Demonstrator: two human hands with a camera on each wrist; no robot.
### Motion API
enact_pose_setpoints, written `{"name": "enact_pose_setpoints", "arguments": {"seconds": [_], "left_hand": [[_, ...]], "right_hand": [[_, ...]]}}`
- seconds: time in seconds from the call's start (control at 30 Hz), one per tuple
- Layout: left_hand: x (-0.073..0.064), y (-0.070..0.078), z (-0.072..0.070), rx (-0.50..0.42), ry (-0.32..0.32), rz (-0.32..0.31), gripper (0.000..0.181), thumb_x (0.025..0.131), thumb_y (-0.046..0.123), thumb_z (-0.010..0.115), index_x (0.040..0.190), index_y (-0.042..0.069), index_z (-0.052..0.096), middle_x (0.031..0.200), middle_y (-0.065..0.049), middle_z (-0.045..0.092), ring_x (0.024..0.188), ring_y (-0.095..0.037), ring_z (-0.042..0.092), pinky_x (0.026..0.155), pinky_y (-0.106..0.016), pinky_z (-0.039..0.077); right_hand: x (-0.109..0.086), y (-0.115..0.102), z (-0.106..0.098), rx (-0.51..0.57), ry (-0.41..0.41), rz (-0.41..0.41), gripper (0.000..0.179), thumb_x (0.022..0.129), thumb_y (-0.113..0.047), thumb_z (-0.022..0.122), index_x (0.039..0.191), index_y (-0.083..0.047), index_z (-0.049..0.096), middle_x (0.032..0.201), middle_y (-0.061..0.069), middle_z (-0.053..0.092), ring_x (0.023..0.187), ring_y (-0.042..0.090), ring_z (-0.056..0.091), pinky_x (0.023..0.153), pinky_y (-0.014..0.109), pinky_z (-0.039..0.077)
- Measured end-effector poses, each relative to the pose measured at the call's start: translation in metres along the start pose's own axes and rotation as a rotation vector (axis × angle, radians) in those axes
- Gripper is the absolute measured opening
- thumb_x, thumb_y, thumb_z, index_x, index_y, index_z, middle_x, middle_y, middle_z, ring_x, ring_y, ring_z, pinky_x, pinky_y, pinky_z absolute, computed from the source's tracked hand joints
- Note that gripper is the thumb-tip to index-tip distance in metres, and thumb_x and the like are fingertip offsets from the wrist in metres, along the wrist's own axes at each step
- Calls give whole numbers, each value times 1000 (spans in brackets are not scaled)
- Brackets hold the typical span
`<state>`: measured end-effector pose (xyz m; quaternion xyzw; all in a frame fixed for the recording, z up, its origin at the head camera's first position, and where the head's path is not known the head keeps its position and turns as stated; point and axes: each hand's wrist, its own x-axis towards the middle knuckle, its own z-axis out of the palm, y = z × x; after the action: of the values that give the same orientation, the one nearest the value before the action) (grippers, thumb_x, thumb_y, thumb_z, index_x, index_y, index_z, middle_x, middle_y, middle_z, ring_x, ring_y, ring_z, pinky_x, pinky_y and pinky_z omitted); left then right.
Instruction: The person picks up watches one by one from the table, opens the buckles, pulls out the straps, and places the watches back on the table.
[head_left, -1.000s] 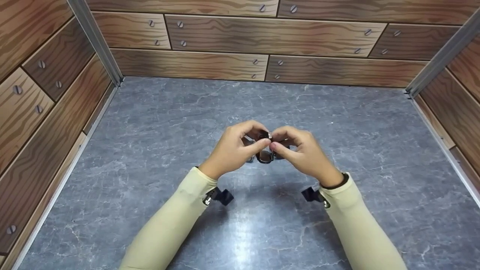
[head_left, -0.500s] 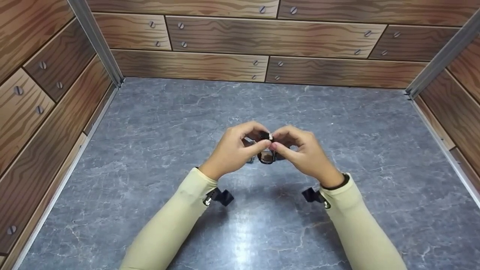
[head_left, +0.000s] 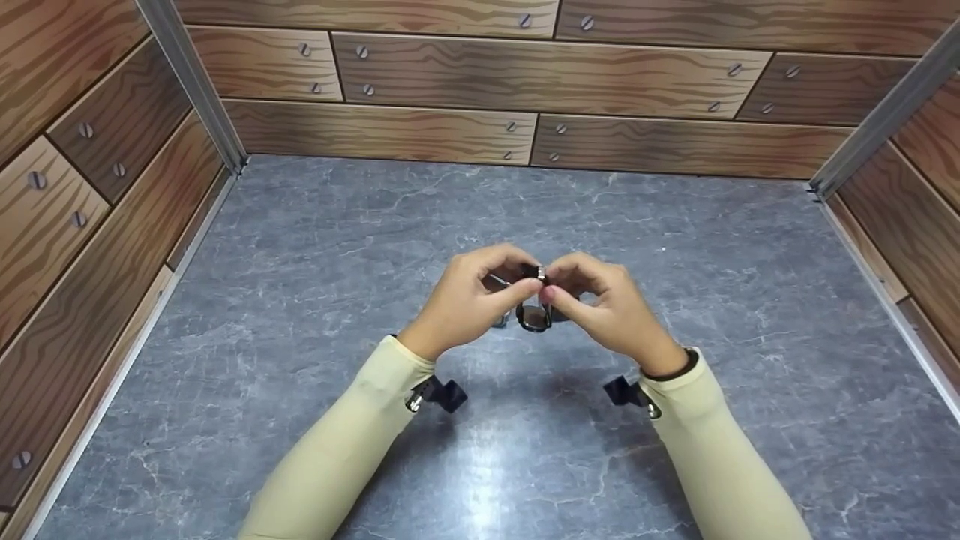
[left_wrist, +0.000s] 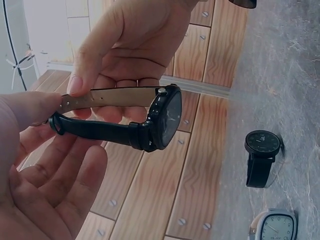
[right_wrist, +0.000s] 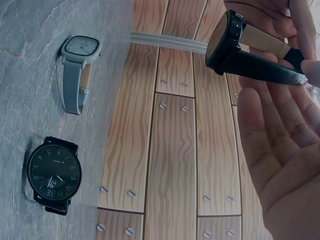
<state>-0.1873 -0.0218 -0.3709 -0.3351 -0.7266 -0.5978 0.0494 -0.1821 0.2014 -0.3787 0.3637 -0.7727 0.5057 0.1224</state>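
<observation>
A black wristwatch (head_left: 533,318) hangs in the air between my hands, its dark case lowest. Its leather strap (left_wrist: 100,129) has a beige lining, and the two strap ends come together at the fingertips. My left hand (head_left: 480,296) pinches the strap at the buckle end with thumb and fingers. From the other side my right hand (head_left: 600,307) pinches the strap ends, thumb close to the left thumb. Fingers partly hide the buckle in the head view. On the table lie a round black watch (right_wrist: 54,171) and a pale squarish watch with a grey-blue strap (right_wrist: 74,80).
The grey marbled tabletop (head_left: 360,225) runs to a wood-patterned back wall (head_left: 525,75). Similar side walls (head_left: 75,247) stand left and right, with metal posts (head_left: 195,82) at the back corners. The two lying watches are mostly behind the hands in the head view.
The hanging case of the black watch has turned slightly and sits a touch lower. Both hands stay nearly in place, still gripping the strap.
</observation>
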Motion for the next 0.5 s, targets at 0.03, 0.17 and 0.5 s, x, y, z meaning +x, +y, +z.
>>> {"name": "enact_pose_setpoints", "arguments": {"seconds": [0.03,0.17,0.5], "left_hand": [[0,0,0,-6,4,3,20,99,21,72,112,5,73,97,-1,75,82,-10,70,74,-39,62],[0,0,-1,-16,14,12,22,99,19,72,112,1,72,98,-3,75,83,-11,70,75,-37,62],[-1,1,-1,4,-23,-13,19,99,20,72,113,7,72,98,0,75,84,-10,71,77,-32,60]], "right_hand": [[0,0,0,3,-2,1,14,93,8,70,105,0,68,90,8,74,71,21,69,63,23,56],[0,1,0,14,-9,0,13,94,7,69,106,0,68,90,7,73,72,20,69,64,24,57],[0,0,0,40,-10,-1,17,93,9,68,107,0,69,87,9,72,71,22,69,63,30,60]]}}
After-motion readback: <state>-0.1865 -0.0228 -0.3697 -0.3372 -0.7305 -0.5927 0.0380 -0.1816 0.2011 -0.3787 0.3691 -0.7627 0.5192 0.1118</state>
